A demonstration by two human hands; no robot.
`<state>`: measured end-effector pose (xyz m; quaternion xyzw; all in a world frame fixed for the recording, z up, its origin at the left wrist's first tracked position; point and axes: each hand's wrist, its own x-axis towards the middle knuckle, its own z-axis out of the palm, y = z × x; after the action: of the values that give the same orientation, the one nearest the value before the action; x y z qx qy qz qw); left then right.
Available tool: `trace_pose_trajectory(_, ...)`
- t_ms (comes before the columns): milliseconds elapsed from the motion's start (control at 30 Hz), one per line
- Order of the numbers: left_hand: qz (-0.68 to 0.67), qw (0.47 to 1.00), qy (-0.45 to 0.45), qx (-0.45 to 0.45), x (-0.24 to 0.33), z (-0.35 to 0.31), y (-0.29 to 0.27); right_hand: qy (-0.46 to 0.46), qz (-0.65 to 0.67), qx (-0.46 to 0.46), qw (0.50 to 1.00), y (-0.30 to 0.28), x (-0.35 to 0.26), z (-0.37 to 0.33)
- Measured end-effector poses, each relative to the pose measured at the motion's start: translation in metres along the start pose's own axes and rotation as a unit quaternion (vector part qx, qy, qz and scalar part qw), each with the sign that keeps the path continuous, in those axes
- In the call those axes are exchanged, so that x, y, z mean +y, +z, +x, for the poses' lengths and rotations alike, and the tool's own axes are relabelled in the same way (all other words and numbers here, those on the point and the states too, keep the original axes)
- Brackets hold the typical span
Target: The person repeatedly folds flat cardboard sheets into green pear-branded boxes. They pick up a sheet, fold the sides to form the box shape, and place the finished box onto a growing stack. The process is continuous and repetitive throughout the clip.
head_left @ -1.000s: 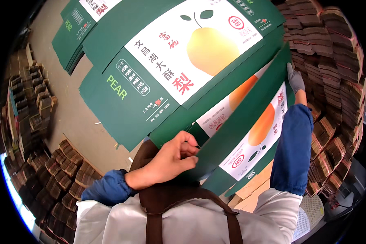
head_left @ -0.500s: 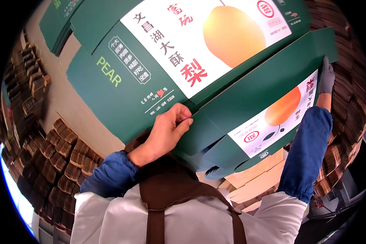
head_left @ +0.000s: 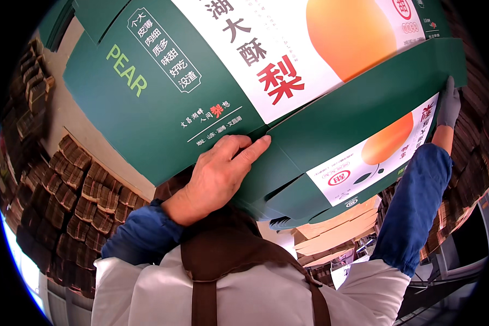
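A large green cardboard carton blank (head_left: pixel 163 130) fills the upper middle, printed with white panels and orange-yellow fruit pictures. Its near side panel (head_left: pixel 320 122) is folded up along a crease and slants toward me. My bare left hand (head_left: pixel 214 171) grips the carton near the left end of that crease, thumb and index finger at the corner. At the far right, my right hand (head_left: pixel 449 108), in a grey glove, holds the panel's right end; some of its fingers are hidden behind the board. Below the panel, curved green flaps (head_left: pixel 293 217) hang loosely.
Bundled stacks of brown cardboard (head_left: pixel 87 212) stand on the left, with more stacks (head_left: pixel 472 125) along the right. Light-brown cardboard sheets (head_left: pixel 337 228) lie beneath the near flaps. A pale floor strip (head_left: pixel 106 157) shows beyond the carton's left edge.
The carton has come closer and its near panel has folded toward the printed top, narrowing the gap at the crease. My left hand has shifted slightly, its fingers now over the corner.
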<state>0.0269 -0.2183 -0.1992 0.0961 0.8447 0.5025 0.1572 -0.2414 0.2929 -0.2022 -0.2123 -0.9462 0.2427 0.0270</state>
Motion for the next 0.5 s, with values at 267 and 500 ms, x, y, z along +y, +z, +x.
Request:
trace_pose_trajectory(267, 0.006, 1.000, -0.022, -0.009, 0.000, 0.003, 0.000, 0.037, 0.014, -0.009, 0.999, 0.008, -0.005, 0.000)
trace_pose_trajectory(500, 0.040, 0.999, -0.033, -0.017, 0.003, 0.009, -0.002, 0.049, 0.038, -0.031, 0.998, 0.005, 0.005, 0.010)
